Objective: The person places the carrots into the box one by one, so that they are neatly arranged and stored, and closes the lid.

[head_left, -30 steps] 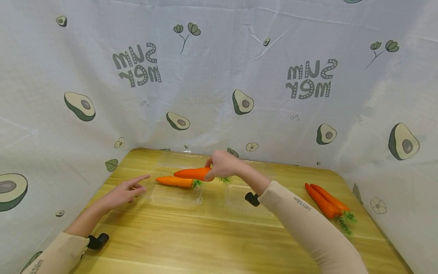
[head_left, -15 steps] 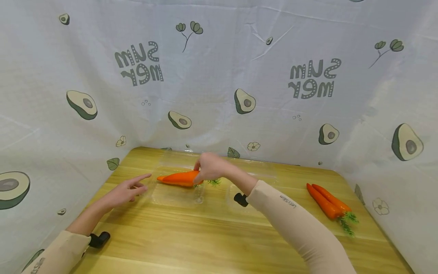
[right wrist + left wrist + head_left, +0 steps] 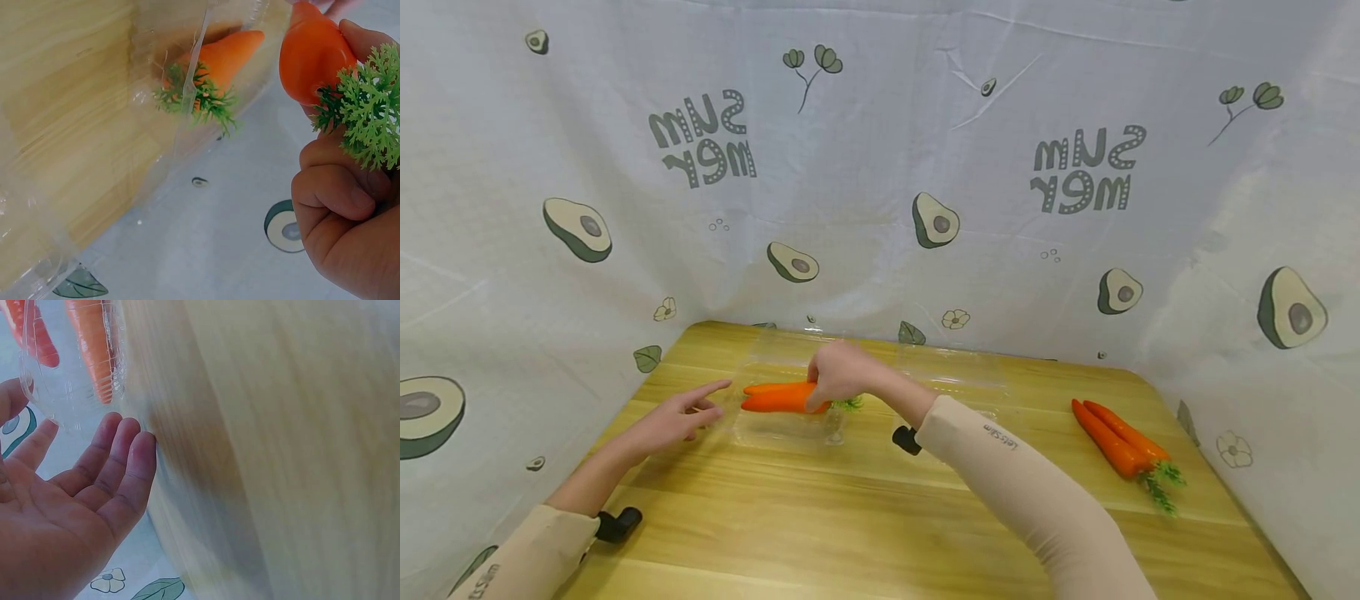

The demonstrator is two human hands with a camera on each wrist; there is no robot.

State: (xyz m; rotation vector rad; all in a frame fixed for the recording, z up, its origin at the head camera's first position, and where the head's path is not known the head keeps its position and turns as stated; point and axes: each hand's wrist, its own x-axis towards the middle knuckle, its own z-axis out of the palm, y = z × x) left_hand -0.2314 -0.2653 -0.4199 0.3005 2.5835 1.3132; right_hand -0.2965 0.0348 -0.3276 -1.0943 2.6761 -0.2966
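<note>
In the head view my right hand grips an orange carrot near its leafy end, over a clear plastic container with its lid raised. A second carrot lies in that container, and the right wrist view shows its green leaves. Green tops of the held carrot stick out past my fingers. To the left of the container is my left hand, holding nothing, with its index finger stretched toward the container wall. In the left wrist view the left hand's fingertips are close to the container's end.
Another clear container with a raised lid stands to the right of the first, partly behind my right arm. Two more carrots lie side by side at the right of the wooden table. A patterned white curtain surrounds the table.
My right hand has moved left and lowered the carrot into the left container's area, in front of the other carrot. My left hand has stayed almost still.
</note>
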